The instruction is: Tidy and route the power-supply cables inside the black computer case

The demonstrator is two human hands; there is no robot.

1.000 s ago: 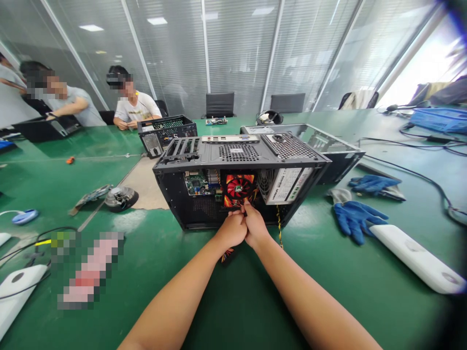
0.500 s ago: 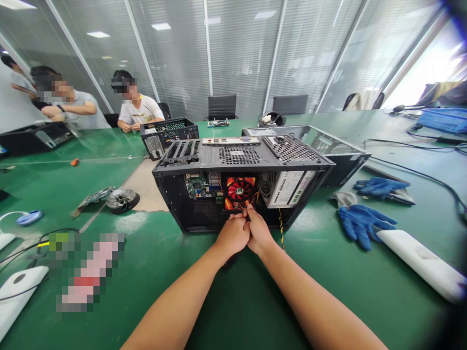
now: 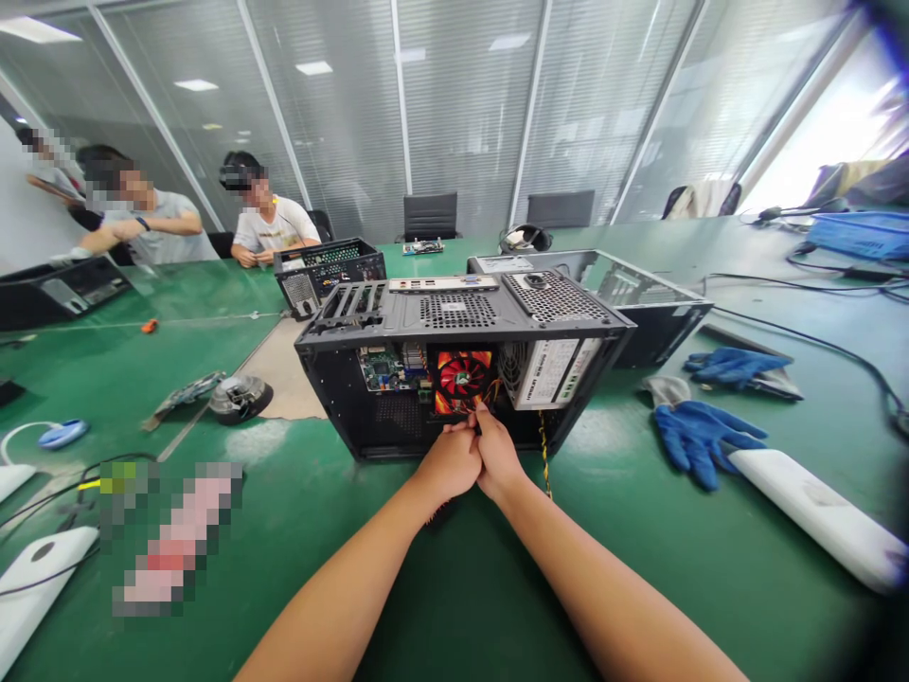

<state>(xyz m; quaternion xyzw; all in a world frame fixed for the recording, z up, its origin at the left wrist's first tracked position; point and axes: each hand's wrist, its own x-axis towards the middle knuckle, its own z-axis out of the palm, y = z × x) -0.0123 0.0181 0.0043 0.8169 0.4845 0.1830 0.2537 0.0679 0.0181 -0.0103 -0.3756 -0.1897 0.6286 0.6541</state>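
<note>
An opened computer case (image 3: 440, 328) stands on the green table in front of me. Inside it I see a motherboard (image 3: 383, 367), a red-and-black cooling fan (image 3: 463, 377) with a flame pattern, and a power supply (image 3: 558, 372). My left hand (image 3: 449, 460) and my right hand (image 3: 498, 449) are closed and pressed together at the case's open side, just below the fan. Whatever is between the fingers is hidden. Thin wires run from the fan towards my right fingertips. A yellow-and-black cable (image 3: 544, 453) hangs below the power supply.
Blue gloves (image 3: 700, 436) and a white power bank-shaped block (image 3: 810, 511) lie to the right. A second case (image 3: 653, 322) stands behind mine. On the left are a round metal-and-black part (image 3: 240, 398) and cables (image 3: 78, 478). Several people sit or stand at far left.
My hands stay together at nearly the same spot below the fan. The view has shifted slightly. At far left, a co-worker's arm has moved a little.
</note>
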